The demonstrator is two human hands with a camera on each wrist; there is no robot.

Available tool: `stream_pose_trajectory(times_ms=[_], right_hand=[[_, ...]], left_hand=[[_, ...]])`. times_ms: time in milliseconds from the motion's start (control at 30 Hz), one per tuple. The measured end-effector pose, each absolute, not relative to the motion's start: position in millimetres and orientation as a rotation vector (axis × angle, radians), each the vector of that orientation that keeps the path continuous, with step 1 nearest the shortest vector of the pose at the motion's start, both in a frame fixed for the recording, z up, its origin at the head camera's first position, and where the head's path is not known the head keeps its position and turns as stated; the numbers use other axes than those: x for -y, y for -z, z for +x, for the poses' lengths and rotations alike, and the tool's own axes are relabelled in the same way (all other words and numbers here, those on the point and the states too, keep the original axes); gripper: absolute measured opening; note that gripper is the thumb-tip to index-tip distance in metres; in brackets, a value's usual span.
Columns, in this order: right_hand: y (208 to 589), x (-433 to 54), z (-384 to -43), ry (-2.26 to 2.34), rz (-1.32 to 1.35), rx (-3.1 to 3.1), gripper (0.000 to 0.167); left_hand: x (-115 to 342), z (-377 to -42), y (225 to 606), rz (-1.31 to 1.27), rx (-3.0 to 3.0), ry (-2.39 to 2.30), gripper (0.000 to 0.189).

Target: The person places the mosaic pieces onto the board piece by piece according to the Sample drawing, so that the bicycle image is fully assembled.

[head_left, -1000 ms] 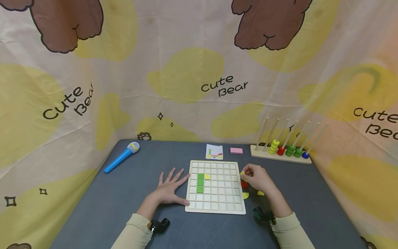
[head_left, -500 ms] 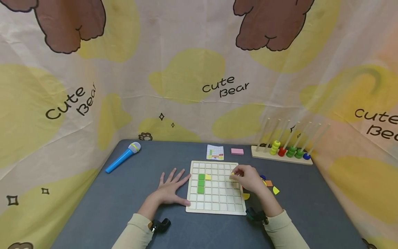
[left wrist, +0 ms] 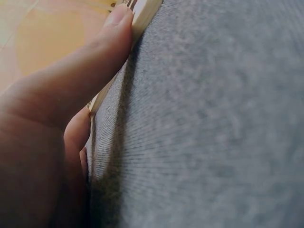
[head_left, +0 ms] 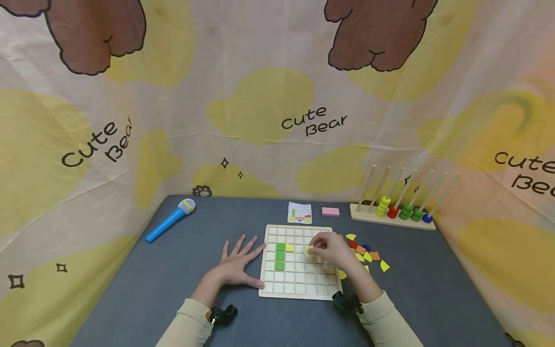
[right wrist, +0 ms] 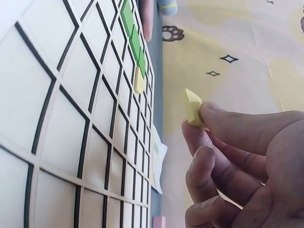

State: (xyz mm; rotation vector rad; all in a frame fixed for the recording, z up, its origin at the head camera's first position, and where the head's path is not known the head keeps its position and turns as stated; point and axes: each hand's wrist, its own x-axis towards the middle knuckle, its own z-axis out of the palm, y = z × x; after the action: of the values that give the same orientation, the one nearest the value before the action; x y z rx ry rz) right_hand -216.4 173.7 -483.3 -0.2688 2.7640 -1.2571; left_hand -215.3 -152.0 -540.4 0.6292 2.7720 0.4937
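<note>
My right hand (head_left: 331, 248) pinches a small yellow tile (right wrist: 192, 109) between thumb and forefinger, over the right half of a white grid board (head_left: 295, 297). The tile looks wedge-shaped in the right wrist view. My left hand (head_left: 237, 264) lies with fingers spread at the board's left side; its thumb (left wrist: 102, 42) rests on the rim near the front corner. Three green tiles (head_left: 280, 256) form a column on the board, and a yellow tile (head_left: 289, 247) sits right of the top one.
Loose yellow, red, orange and blue pieces (head_left: 367, 256) lie right of the board. Behind it are a pattern card (head_left: 299, 213) and a pink block (head_left: 330, 212). A peg rack with beads (head_left: 392, 219) stands back right, a blue toy microphone (head_left: 170, 220) back left.
My right hand has carried the yellow tile leftward from the loose pieces to over the board, uncovering more of those pieces. My left hand stays in place.
</note>
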Motion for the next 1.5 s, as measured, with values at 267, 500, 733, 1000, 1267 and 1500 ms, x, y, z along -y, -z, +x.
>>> stream_pose_trajectory(times_ms=[267,500,733,1000,1267,1500], right_hand=[[487.2,-163.9,-213.2,1.259,-0.288,-2.746,0.008],[491.8,-151.5,-212.1,1.264,-0.362,-2.703,0.008],[496.7,-138.5,-210.8,1.246,-0.449,-2.679,0.009],[503.7,-123.7,-208.3,1.235,-0.537,-2.650,0.009],[507.5,-112.0,-206.4,1.212,-0.564,-2.622,0.010],[509.4,-100.3,-203.8,1.186,-0.621,-2.592,0.010]], left_hand=[[152.8,-215.5,540.6,0.644,-2.759,-0.515,0.118],[154.4,-216.3,540.4,0.643,-2.734,-0.546,0.119],[154.8,-218.8,541.1,0.639,-2.723,-0.555,0.119],[155.6,-218.0,538.7,0.644,-2.708,-0.576,0.118],[155.8,-218.6,540.3,0.644,-2.718,-0.573,0.117],[155.5,-218.8,540.4,0.640,-2.723,-0.569,0.117]])
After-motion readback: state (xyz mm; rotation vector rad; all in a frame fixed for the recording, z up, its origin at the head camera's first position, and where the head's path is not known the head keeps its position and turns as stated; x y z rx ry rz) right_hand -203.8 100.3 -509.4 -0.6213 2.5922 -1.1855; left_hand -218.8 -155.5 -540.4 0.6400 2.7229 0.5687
